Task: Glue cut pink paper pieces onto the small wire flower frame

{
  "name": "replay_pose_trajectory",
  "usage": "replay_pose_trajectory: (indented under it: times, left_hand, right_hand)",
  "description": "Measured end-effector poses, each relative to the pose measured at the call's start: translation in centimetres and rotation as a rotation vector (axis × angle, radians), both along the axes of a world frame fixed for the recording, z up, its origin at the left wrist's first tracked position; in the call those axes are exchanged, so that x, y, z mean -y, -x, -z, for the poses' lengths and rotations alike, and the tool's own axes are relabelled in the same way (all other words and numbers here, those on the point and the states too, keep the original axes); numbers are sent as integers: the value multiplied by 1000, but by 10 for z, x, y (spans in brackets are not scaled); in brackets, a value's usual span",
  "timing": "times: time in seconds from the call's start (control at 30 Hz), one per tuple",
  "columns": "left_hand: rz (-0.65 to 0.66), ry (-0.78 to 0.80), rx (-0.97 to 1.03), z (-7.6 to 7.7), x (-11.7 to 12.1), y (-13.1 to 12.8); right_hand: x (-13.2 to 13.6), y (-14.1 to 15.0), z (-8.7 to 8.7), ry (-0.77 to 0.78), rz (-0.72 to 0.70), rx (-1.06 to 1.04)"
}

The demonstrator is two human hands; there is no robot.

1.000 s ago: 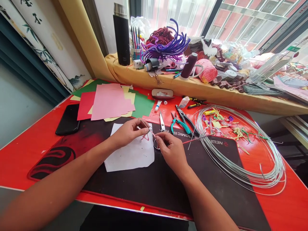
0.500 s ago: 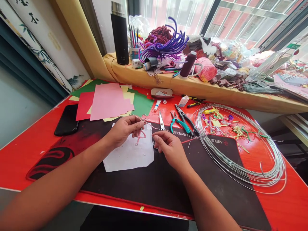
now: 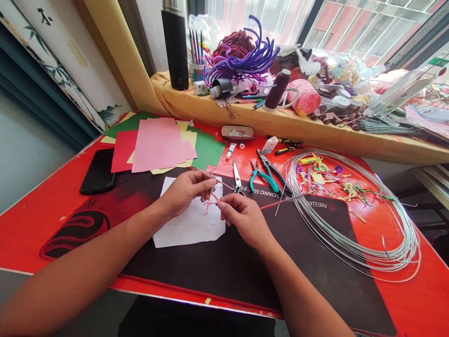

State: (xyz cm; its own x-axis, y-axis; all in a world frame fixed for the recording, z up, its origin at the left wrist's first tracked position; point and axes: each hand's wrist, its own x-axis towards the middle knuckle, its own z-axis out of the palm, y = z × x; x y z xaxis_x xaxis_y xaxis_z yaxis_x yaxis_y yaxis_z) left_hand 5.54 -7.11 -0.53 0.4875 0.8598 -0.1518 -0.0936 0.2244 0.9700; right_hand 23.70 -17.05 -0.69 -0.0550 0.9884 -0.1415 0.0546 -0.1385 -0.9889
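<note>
My left hand pinches a small pink wire figure above a white sheet of paper. My right hand is closed in a pinch at the figure's right side, on its pink wire. Both hands hover over a black desk mat on the red table. Scissors lie just beyond my right hand. A thin red wire runs to the right from my right hand.
A big coil of silver wire lies at the right, with coloured scraps inside it. Teal pliers and black pliers lie beside the scissors. Coloured paper sheets and a black phone sit at the left. The window ledge is crowded with yarn, thread and pens.
My right hand has moved left and closed on the pink wire figure. My left hand keeps its hold and has shifted slightly right and down.
</note>
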Motion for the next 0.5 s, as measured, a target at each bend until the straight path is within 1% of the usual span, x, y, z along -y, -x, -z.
replay_pose_trajectory:
  times: [0.23, 0.5]
  left_hand:
    - [8, 40, 10, 3, 1, 0]
    - [-5, 148, 30, 0, 5, -4]
  right_hand:
    - [0, 1, -1, -17, 12, -10]
    - [1, 1, -2, -42, 28, 5]
